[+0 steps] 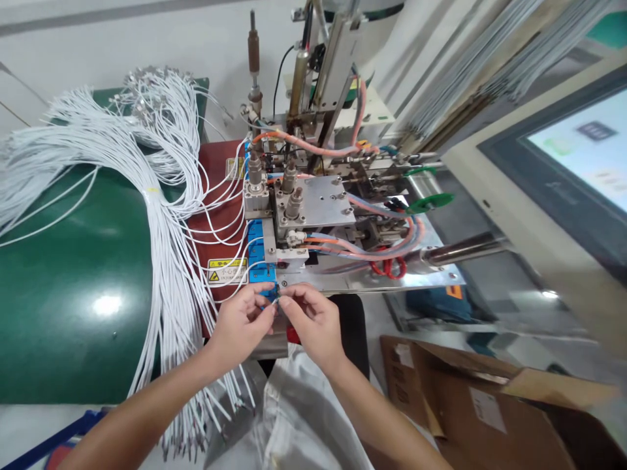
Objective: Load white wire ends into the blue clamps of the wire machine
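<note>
As the wire end sits btwn fingertips, by blue fixture's near end, R hand pinches it; L hand equally near, grip can't tell. Axis unclear.

I work in bright light. Glare spots the green table. Right-side screen: blurred, stretched toward the edge. Detail at my fingertips: soft.

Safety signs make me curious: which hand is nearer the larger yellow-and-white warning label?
Left. The left hand is just below and right of the warning label in the picture; the right hand is farther off, to its lower right.
</note>
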Tool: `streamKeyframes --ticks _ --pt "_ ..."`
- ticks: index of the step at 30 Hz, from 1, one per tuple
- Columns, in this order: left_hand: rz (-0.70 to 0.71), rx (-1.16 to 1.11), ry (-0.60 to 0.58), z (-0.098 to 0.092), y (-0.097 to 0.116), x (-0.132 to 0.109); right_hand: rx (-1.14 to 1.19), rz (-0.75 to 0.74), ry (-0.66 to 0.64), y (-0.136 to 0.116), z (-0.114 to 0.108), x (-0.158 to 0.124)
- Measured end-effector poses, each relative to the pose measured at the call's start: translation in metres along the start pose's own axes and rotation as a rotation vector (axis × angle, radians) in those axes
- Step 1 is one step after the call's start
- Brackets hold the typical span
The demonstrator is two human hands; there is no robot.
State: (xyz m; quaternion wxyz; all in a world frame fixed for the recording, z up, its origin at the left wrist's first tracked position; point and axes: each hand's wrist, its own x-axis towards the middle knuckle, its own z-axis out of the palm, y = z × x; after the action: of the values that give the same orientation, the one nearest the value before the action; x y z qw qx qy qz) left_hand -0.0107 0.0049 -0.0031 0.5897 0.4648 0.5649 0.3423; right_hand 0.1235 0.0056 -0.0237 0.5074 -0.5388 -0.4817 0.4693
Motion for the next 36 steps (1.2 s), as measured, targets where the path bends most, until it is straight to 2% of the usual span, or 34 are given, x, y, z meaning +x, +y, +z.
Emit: streamKeyframes --ticks 3,5,11,15,17,19,22,24,28,36 --pt "0.000 0.019 -0.041 0.000 0.001 0.001 0.063 0.100 -0.013 0.001 0.000 0.001" --pt "0.000 0.026 -0.047 0.000 0.002 0.002 0.061 0.110 -0.004 0.003 0.000 0.000" --pt "-0.031 -0.037 -0.039 0.003 -0.001 0.003 -0.198 -0.101 0.038 0.005 -0.002 -0.001" --pt "-0.045 0.003 -0.024 0.000 -0.001 0.003 -0.223 -0.133 0.014 0.008 -0.003 0.003" --pt "-0.028 0.097 -0.046 -0.007 0.001 0.005 -0.198 -0.086 0.012 0.013 -0.003 0.005" --pt "0.028 0.285 -0.085 -0.017 0.004 0.008 -0.171 -0.019 0.002 0.020 -0.003 0.007" --pt "0.197 0.647 -0.084 -0.030 0.008 0.013 -0.178 0.059 -0.030 0.027 -0.001 0.009" --pt "0.286 0.805 -0.067 -0.033 0.008 0.016 -0.217 0.082 -0.041 0.029 0.000 0.011" --pt "0.324 0.946 -0.048 -0.032 0.005 0.020 -0.246 0.132 -0.085 0.029 -0.001 0.015" --pt "0.352 1.052 -0.046 -0.028 0.002 0.026 -0.080 0.245 -0.200 0.032 -0.006 0.027"
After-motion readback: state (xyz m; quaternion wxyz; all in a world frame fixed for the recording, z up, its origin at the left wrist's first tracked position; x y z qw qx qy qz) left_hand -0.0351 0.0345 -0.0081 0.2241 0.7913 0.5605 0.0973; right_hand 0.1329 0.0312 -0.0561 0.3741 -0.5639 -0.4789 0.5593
